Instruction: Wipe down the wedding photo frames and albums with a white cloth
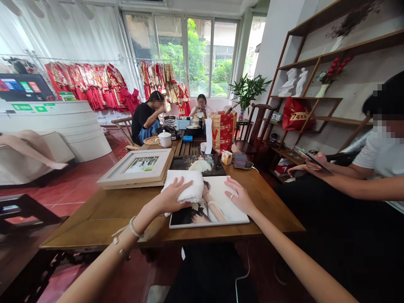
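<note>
A photo panel [217, 212] with a picture of people in dark and white clothes lies flat at the front of the wooden table. My left hand [175, 195] grips a folded white towel [192, 189], pressed against the panel's left part. Flat on the panel's right side rests my right hand [240, 197], its fingers spread, a ring on one of them; nothing is held in it. Behind the panel lies another dark photo panel [217, 165], partly covered by the towel. Framed pictures are stacked at the left, the top frame [112, 173] being pale wood.
On the wooden table [110, 219] stand a red-brown paper bag [224, 130], a small box [226, 157], a phone [242, 161] and a lidded white cup [164, 139]. A person [362, 168] sits close on the right with a phone. Two people sit eating at the far end.
</note>
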`<state>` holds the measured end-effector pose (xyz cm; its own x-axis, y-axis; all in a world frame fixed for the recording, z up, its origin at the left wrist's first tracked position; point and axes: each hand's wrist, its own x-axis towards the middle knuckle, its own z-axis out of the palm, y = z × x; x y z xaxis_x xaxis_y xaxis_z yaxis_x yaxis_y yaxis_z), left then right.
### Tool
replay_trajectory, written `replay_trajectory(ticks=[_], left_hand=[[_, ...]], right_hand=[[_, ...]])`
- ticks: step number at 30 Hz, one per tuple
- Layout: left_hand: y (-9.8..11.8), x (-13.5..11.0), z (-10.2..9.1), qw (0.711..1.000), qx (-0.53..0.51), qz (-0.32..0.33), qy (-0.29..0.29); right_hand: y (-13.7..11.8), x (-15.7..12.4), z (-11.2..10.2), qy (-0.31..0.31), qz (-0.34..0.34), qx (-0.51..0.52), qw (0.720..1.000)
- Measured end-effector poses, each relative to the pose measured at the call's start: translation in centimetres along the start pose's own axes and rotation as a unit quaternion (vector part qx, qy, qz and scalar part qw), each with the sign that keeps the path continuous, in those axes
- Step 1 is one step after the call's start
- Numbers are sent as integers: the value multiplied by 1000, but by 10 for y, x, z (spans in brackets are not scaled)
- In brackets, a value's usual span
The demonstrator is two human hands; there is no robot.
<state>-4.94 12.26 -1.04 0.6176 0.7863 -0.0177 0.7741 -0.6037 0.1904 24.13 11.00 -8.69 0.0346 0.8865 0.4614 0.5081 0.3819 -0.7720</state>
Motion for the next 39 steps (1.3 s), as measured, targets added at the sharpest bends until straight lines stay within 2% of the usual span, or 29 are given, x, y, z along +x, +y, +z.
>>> replay_trajectory(ticks=[7,12,16,22,25,27,34,36,39], left_hand=[[-14,34,7,996,61,26,64],[-12,41,5,993,86,30,74],[10,17,4,995,75,47,56],[51,-52,20,994,41,90,51],[55,-59,22,994,40,87,42],[50,-46,20,996,52,66,38],[18,35,8,991,109,38,68],[13,49,7,989,123,33,72],[12,56,8,988,131,24,74]], right_hand=[[0,0,0,-22,0,-9,1000],[0,0,2,-17,5,-9,1000],[0,1,4,-9,12,-6,1000],[1,0,4,-20,2,-16,1000],[1,1,1,-33,-8,-28,999],[0,1,0,-41,-14,-34,999],[0,1,-3,-56,-16,-31,998],[1,1,-2,-57,-16,-24,998],[1,2,0,-49,-13,-12,999]])
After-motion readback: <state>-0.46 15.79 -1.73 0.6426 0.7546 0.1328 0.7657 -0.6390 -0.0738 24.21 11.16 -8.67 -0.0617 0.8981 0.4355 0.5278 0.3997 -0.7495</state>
